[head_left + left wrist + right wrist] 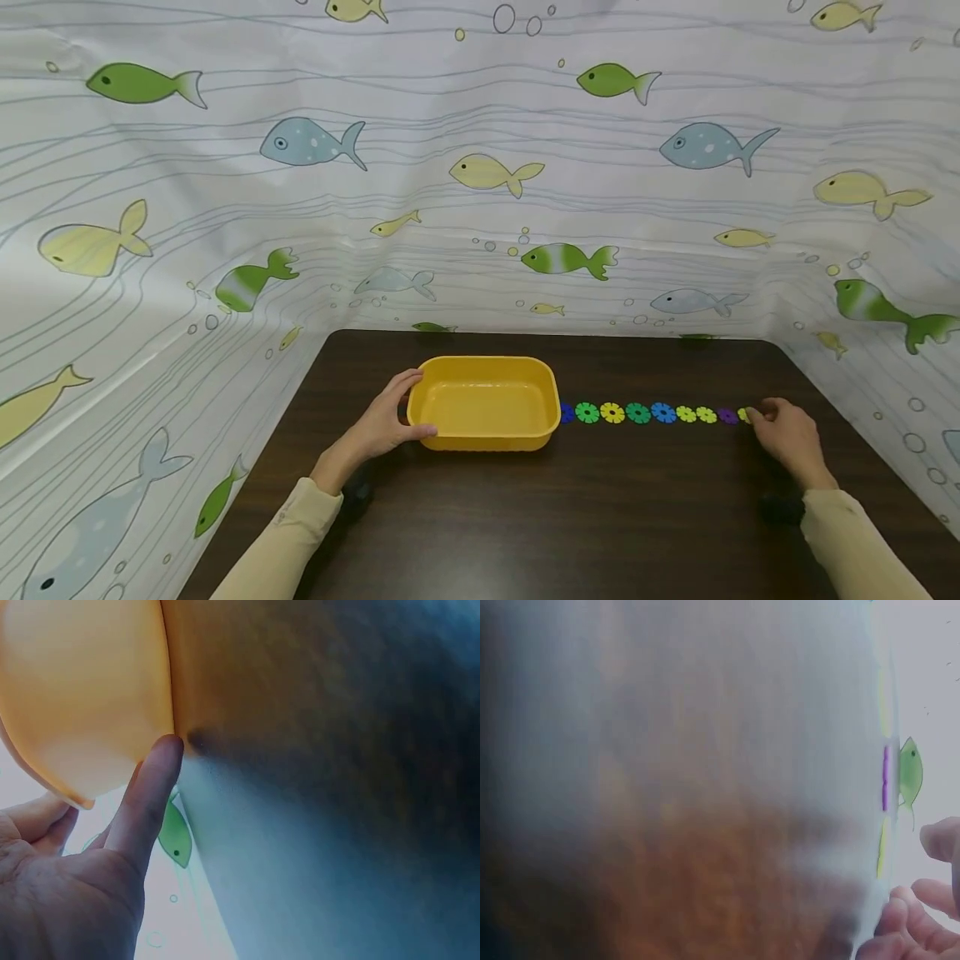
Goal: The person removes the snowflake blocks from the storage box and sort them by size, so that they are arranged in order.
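A yellow plastic basin (483, 443) stands on the dark table. My left hand (382, 421) holds its left end, thumb at the front corner and fingers at the far side. The left wrist view shows the thumb of that hand (82, 892) against the wall of the basin (82, 690). Rightward from the basin runs a row of flat notched discs (638, 413), blue, green, yellow and purple. At the row's right end, my right hand (791, 437) partly covers a yellow-green disc (744, 414). In the right wrist view its fingers (922, 930) are loosely bent beside that disc (882, 847), with nothing visible between them.
The dark wooden table (570, 517) reaches back to a white sheet (480, 108) printed with fish, which also hangs along both sides. A blue disc (567, 412) at the row's left end sits right against the basin, partly hidden by it.
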Demonstrator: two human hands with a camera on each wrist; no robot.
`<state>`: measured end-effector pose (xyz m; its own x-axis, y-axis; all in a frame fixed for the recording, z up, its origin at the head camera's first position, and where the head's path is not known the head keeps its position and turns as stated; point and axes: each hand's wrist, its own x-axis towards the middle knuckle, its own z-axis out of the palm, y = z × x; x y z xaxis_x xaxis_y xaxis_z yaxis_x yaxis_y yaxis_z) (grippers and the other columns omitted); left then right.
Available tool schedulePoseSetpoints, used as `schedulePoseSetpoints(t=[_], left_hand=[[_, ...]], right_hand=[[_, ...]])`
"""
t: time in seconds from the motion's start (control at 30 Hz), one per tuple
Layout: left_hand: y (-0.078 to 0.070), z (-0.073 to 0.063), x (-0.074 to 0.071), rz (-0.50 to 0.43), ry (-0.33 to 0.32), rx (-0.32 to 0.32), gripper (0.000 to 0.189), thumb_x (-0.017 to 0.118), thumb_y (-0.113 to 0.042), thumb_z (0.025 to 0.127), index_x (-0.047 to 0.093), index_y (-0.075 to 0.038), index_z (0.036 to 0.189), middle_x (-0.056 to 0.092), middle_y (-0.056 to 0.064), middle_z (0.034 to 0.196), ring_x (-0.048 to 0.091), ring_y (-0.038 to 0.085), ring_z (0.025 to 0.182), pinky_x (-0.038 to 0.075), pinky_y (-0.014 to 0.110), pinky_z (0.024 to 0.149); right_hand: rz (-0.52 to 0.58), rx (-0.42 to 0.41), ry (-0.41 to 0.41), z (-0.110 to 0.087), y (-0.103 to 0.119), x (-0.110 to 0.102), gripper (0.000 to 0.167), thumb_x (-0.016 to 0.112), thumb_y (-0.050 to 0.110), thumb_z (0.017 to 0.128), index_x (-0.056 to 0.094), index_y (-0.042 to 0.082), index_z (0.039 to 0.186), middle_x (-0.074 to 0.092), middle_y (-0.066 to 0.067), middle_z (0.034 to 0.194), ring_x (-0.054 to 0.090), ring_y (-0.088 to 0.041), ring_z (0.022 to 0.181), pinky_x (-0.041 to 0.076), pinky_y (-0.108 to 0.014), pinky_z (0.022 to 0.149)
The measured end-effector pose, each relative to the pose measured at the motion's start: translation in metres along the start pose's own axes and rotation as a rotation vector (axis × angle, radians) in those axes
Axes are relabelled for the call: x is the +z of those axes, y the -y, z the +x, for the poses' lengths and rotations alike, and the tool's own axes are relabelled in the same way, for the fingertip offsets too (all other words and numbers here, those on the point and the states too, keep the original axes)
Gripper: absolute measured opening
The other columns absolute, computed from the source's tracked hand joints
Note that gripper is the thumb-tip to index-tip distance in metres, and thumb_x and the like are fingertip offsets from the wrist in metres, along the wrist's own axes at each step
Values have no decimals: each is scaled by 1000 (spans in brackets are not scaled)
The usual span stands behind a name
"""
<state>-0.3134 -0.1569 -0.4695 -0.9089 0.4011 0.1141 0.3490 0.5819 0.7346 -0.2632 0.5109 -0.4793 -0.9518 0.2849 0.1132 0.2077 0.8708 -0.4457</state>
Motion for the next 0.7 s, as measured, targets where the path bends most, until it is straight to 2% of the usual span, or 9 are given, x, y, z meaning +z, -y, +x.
schedulePoseSetpoints(t=[0.2,0.37,0.53,0.6,0.7], left_hand=[[0,-2,0,43,-6,14,99,89,-39,92,38,4,165,32,24,175,55,48,144,52,63,120],[0,-2,-2,66,-18,21,100,89,-42,91,38,2,166,33,23,175,53,46,147,46,67,124],[1,-1,-3,31,-13,-17,101,88,-40,93,33,-2,169,25,22,178,56,47,143,58,59,114],[2,0,-6,17,-16,-35,101,87,-40,94,31,-3,170,23,23,178,57,48,141,64,54,107],[6,4,-12,4,-37,-56,96,84,-39,97,31,-6,170,26,25,178,57,48,142,66,52,104]], right_hand=[[62,18,-115,-8,14,4,55,52,24,112,49,-23,140,67,-45,118,66,-58,100,53,-66,80],[93,-15,-137,-13,38,10,52,53,23,112,52,-20,141,67,-43,120,64,-57,103,52,-68,84],[100,-60,-141,-18,66,20,48,55,22,112,55,-16,141,67,-40,117,65,-52,101,53,-67,84],[102,-97,-146,-20,78,24,46,58,21,111,57,-15,139,67,-38,114,65,-49,96,54,-64,80],[103,-175,-158,-21,96,30,43,62,20,110,60,-14,137,69,-34,110,66,-44,91,55,-62,77]])
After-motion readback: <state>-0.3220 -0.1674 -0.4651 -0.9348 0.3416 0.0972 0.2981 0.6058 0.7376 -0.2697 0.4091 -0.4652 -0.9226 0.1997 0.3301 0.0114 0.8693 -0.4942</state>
